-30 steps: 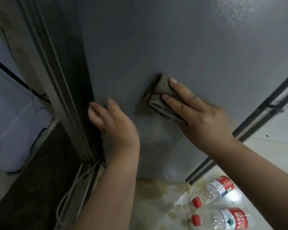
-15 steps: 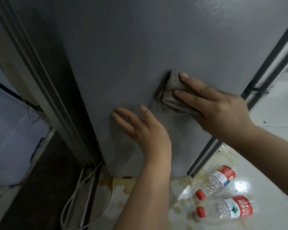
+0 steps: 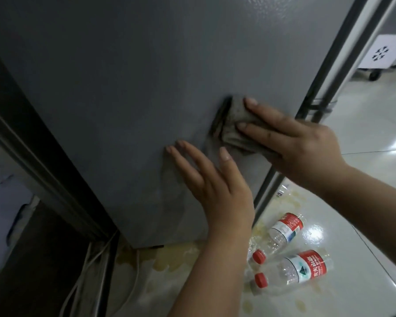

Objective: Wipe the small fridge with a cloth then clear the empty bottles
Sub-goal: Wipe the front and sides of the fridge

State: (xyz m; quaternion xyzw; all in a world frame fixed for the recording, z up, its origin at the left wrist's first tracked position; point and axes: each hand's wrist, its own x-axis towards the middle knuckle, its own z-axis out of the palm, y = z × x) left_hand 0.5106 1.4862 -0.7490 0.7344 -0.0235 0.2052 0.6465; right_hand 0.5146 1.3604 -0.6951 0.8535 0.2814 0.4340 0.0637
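Fridge: a grey fridge [image 3: 128,92] fills most of the view, its flat side panel facing the camera and its lower edge meeting the floor.
Cloth: a folded grey-brown cloth [image 3: 232,124] lies flat against the fridge panel, near the panel's right edge.
Right hand: the right hand [image 3: 293,143] presses the cloth onto the fridge; two straight fingers lie on top of it, and how the rest of the grip sits on the cloth is hidden.
Left hand: the left hand [image 3: 213,181] rests flat on the fridge panel just below and left of the cloth, fingers straight and spread, the grip open and holding nothing.
Bottles: two clear bottles [image 3: 290,268] with red caps and red labels lie on their sides on the floor, beside the fridge's lower right corner, close to each other.
Floor: pale glossy tiles [image 3: 364,179] with yellowish stains around the foot of the fridge and under the bottles.
Cables: white cables [image 3: 89,266] run down along the dark gap left of the fridge.
White box: a white box on wheels [image 3: 384,53] stands well apart, beyond the fridge's right side.
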